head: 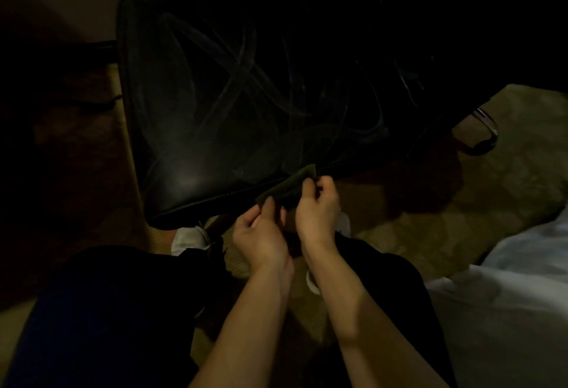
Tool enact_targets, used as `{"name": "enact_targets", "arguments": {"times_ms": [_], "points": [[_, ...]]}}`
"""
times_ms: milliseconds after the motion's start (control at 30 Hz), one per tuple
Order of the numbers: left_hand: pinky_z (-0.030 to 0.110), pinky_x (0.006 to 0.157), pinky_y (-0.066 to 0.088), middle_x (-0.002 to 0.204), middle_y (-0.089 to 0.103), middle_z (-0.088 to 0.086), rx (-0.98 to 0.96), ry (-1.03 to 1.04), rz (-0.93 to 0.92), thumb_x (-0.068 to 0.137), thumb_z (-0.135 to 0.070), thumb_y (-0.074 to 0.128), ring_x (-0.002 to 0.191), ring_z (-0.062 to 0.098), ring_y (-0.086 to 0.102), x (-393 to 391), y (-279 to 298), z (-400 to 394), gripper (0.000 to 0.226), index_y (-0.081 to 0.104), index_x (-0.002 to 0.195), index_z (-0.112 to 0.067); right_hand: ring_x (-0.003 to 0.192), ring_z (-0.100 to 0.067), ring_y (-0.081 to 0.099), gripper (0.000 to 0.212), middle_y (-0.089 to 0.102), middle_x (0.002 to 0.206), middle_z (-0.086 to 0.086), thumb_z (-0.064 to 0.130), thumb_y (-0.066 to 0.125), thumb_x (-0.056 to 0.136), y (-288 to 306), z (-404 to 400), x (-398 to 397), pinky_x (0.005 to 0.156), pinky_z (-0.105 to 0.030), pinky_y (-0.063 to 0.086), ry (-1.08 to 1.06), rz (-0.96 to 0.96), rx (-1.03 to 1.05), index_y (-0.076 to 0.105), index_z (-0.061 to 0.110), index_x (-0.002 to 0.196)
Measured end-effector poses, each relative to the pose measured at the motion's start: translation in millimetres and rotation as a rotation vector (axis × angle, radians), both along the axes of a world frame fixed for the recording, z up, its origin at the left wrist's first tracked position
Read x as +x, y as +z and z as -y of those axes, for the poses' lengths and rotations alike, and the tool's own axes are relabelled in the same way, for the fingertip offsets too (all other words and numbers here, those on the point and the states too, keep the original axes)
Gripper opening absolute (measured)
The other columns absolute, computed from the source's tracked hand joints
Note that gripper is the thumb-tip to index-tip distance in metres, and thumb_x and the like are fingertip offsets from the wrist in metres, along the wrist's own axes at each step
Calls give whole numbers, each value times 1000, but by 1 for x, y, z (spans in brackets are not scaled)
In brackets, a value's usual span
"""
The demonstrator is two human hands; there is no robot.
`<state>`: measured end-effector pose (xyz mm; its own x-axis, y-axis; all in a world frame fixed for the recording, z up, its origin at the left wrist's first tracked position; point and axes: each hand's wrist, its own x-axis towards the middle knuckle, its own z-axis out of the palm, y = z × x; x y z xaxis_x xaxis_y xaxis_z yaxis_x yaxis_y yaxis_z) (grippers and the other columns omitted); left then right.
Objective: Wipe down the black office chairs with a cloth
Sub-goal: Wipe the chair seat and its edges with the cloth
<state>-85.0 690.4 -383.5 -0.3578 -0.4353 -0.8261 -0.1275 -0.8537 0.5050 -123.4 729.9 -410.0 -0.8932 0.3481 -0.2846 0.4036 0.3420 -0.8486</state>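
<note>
My left hand (261, 231) pinches the near end of the cloth (287, 186) just below the chair seat (233, 95) front edge; my right hand (316, 208) pinches its other end at that seam. It looks soft, light and limp, so I'd bunch it before pressing.

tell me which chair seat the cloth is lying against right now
The left chair seat, the one with pale wipe streaks. The cloth lies on its near stitched edge, held by the left hand and right hand. The right chair seat lies farther back.
</note>
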Motion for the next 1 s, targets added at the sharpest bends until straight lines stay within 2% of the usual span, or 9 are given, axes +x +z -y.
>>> {"name": "enact_targets", "arguments": {"times_ms": [100, 233, 400, 467, 533, 667, 800, 867, 1000], "points": [[38, 89, 59, 105, 68, 14, 95, -84, 6, 88, -1, 69, 97, 25, 70, -15, 3, -10, 17, 61, 99, -12, 86, -22, 62, 13, 61, 96, -7, 28, 46, 101, 2, -11, -12, 77, -45, 55, -174, -17, -67, 52, 20, 92], [40, 88, 59, 108, 69, 15, 158, -117, 2, 87, 2, 69, 97, 26, 70, -33, 5, -24, 21, 64, 104, -9, 75, -14, 60, 14, 60, 96, -6, 23, 46, 103, 7, -25, -28, 50, -19, 47, -311, -29, -167, 53, 11, 102], [40, 86, 60, 104, 69, 14, 144, -105, 13, 88, 2, 68, 94, 25, 71, -27, 8, -17, 23, 64, 110, -5, 60, 0, 56, 17, 59, 96, -6, 22, 44, 104, 7, -9, -21, 42, -9, 37, -350, -55, -94, 54, 8, 108], [39, 86, 60, 104, 70, 15, 135, -80, 8, 88, 2, 68, 94, 25, 72, -18, 10, -5, 23, 64, 109, -5, 77, -10, 60, 17, 60, 99, -5, 27, 46, 102, 6, 2, -14, 58, -16, 46, -296, -58, -12, 55, 13, 104], [38, 84, 61, 102, 71, 15, 101, -63, 8, 89, 0, 68, 92, 25, 73, -4, 9, 16, 21, 63, 109, -6, 83, -17, 60, 13, 59, 91, 0, 31, 49, 100, 3, 20, -1, 75, -37, 54, -233, -68, 7, 54, 19, 95], [30, 77, 60, 93, 70, 16, -104, -3, 31, 91, -2, 67, 85, 23, 71, 30, 4, 71, 14, 57, 95, -11, 80, -23, 65, 18, 61, 86, 0, 30, 54, 98, -1, 71, 36, 76, -49, 57, -90, -48, -148, 49, 31, 80], [40, 85, 59, 86, 70, 12, -233, 23, 62, 91, -2, 67, 91, 28, 71, 40, -2, 99, 17, 55, 91, -14, 66, -12, 61, 25, 56, 75, 5, 18, 55, 99, 0, 99, 53, 70, -44, 58, -83, -84, -246, 48, 25, 76], [42, 88, 58, 90, 71, 13, -202, 8, 44, 90, -3, 69, 92, 28, 72, 36, -8, 97, 18, 57, 102, -9, 65, -8, 60, 24, 56, 76, 6, 18, 53, 100, 1, 98, 49, 71, -39, 58, -113, -55, -273, 48, 25, 78], [43, 87, 59, 96, 72, 6, -292, -120, 80, 77, -12, 83, 90, 21, 72, 18, -22, 83, 50, 51, 115, -18, 70, -7, 58, 16, 55, 82, 7, 21, 51, 101, 2, 73, 28, 75, -35, 58, -203, -12, -249, 51, 20, 85]]}}
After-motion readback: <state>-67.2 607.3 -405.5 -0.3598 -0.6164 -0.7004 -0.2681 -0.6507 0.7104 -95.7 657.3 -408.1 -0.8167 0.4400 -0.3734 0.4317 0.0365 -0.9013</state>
